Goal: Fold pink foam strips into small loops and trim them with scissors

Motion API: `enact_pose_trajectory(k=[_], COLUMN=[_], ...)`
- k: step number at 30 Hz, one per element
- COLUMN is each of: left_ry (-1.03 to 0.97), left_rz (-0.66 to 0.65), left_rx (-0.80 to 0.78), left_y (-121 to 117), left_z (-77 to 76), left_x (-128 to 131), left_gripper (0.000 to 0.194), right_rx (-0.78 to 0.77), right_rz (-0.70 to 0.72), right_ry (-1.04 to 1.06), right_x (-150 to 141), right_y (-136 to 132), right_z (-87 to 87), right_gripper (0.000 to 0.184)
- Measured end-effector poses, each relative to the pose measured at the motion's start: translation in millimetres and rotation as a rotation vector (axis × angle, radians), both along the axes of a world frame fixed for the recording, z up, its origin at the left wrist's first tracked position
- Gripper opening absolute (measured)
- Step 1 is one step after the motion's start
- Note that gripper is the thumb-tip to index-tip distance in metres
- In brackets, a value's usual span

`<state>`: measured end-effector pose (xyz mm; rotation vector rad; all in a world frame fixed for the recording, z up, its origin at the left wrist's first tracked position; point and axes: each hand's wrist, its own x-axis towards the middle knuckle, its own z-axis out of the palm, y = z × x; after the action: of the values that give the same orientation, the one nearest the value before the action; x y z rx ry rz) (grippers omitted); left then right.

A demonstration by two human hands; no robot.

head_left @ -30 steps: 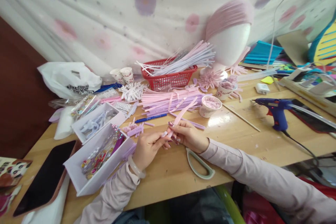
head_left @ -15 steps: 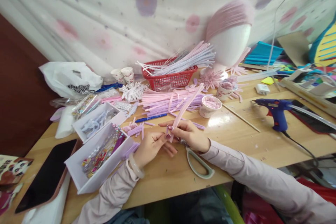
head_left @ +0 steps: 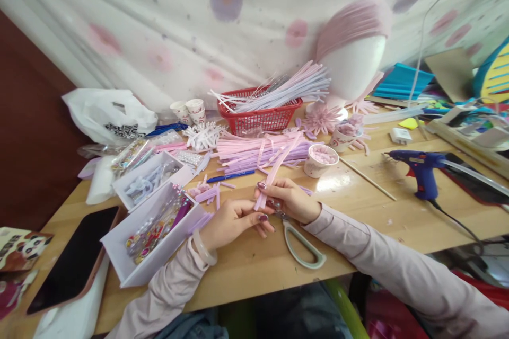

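Note:
My right hand (head_left: 292, 198) pinches a few pale pink pipe cleaners (head_left: 278, 168), which slant up and away over the table. Their lower ends meet my left hand (head_left: 234, 220), whose thumb and fingers are slightly apart beside them, the index finger partly hidden behind. A pair of scissors (head_left: 305, 251) with a pale grey-green handle is below my right hand. Its blades are hidden, and I cannot tell whether the hand also holds it. Behind my hands lies a bundle of pink and lilac pipe cleaners (head_left: 238, 149). Short cut pieces (head_left: 207, 193) are scattered left of them.
White boxes (head_left: 119, 259) of beads stand left, with a phone (head_left: 73, 259) beside them. A red basket (head_left: 260, 121) and a head form (head_left: 353, 66) stand behind. Rightward are a paper cup (head_left: 318, 168), a wooden stick (head_left: 368, 177) and a blue glue gun (head_left: 423, 169) with its cord.
My left thumb has moved off the pipe cleaners and now sits just below their ends. My right hand has shifted slightly right, still pinching them.

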<state>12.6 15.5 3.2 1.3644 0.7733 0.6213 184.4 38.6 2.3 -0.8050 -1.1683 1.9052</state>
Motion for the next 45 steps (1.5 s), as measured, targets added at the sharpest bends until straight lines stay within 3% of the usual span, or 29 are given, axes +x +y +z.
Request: enact_pose_trajectory(k=[5,11,18,23,32,45], left_ry=[0.011,0.005,0.166,0.178,0.273,0.098], left_rz=[0.023,0.069,0.196,0.214,0.288,0.255], left_rx=[-0.015,-0.036,0.212,0.233,0.497,0.246], left_y=[1.0,0.3,-2.3,-2.2,-4.2,0.5], left_z=[0.4,-2.1,-0.2,1.8,-1.5,-5.6], left_x=[0.8,1.1,1.0,1.7,0.3,-0.5], left_gripper=[0.035,0.028,0.017,0.012,0.016,0.015], right_rx=[0.041,0.088,0.062,0.052,0.024,0.032], right_rz=[0.132,0.161,0.149,0.108,0.106,0.156], right_ry=[0.026,-0.007,0.017,-0.001,0.011,0.063], right_x=[-1.6,-0.6,-1.5,-1.4,-2.5,-2.6], right_y=[-1.4,-1.0,-2.1,-2.1,-2.1,-3.3], right_z=[-1.3,-3.3,-4.7,-5.3,-7.8,-5.0], right_gripper=[0.032,0.033,0.032,0.032,0.033,0.031])
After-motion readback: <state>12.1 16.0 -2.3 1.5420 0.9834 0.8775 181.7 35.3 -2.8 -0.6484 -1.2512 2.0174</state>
